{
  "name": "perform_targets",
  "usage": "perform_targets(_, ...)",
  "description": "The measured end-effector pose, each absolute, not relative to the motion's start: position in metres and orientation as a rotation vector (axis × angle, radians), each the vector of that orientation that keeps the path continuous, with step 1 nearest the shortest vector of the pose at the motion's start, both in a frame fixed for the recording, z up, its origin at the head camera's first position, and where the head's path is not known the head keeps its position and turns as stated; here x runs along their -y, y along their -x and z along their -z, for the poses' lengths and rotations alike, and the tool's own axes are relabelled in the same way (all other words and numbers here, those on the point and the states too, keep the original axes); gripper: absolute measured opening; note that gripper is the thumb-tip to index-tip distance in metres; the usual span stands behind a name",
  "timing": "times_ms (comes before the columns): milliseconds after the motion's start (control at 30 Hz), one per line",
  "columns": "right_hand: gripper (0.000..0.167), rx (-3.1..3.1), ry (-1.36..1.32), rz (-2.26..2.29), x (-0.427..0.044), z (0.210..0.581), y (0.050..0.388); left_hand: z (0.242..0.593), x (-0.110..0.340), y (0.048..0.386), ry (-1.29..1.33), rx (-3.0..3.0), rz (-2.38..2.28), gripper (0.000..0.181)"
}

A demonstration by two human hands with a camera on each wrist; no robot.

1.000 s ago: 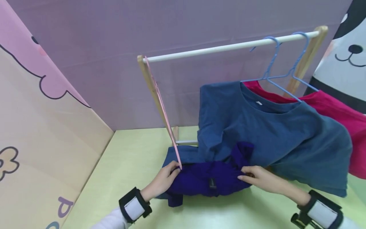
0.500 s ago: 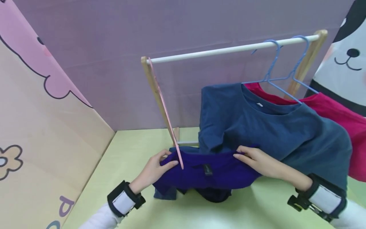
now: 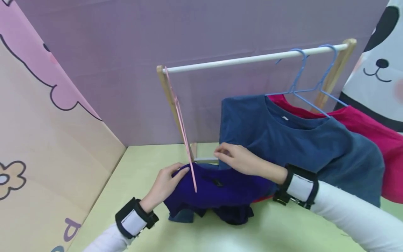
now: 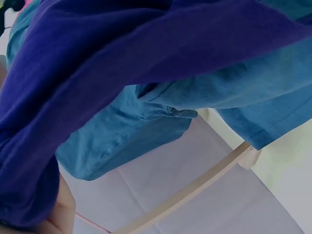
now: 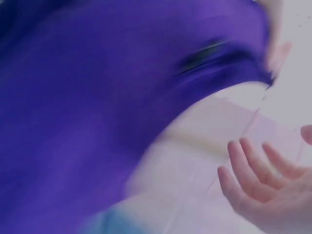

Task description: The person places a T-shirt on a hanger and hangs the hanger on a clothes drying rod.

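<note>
A dark purple shirt with a small black label hangs bunched low over the table. My left hand pinches its upper left edge between thumb and fingers; the left wrist view shows the shirt's cloth covering most of that hand. Just right of the left hand, the lower end of a pink hanger overlaps the shirt; its hook sits on the rail's left end. My right hand is off the shirt, above its upper edge. In the right wrist view its fingers are loosely bent with nothing in them.
A wooden-ended rack carries a white rail. On its right side a blue T-shirt and a magenta shirt hang from blue hangers. The blue T-shirt stands close behind my right hand. A printed panel borders the left.
The purple shirt was lifted and spread between both hands. My right hand then let go of its right side and moved left and up, towards the pink hanger. The left hand keeps its pinch.
</note>
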State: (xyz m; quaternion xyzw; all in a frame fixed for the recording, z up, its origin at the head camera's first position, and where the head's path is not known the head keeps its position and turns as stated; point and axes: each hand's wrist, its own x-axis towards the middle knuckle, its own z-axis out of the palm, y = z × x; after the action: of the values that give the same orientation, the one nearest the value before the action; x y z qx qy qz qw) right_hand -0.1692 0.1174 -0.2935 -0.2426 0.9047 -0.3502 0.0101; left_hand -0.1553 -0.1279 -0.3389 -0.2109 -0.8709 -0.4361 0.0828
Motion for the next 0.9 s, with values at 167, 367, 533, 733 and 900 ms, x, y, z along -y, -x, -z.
perform_targets(167,0.049,-2.683,0.615,1.232,-0.064,0.270,0.161,0.339,0.128,0.154,0.673,2.627,1.294,0.016)
perform_targets(367,0.043,-2.702,0.583,1.321,-0.038,0.271,0.159,0.343,0.128,0.155,0.718,2.630,1.277,0.023)
perform_targets(533,0.035,-2.723,0.484,1.474,-0.043,0.274,0.166,0.345,0.127,0.156,0.746,2.635,1.248,0.014)
perform_targets(733,0.028,-2.716,0.293,1.650,-0.057,0.269,0.181,0.342,0.129,0.158,0.839,2.606,1.199,0.016)
perform_targets(900,0.026,-2.772,0.261,1.700,-0.067,0.261,0.192,0.337,0.129,0.160,0.951,2.598,1.164,0.015)
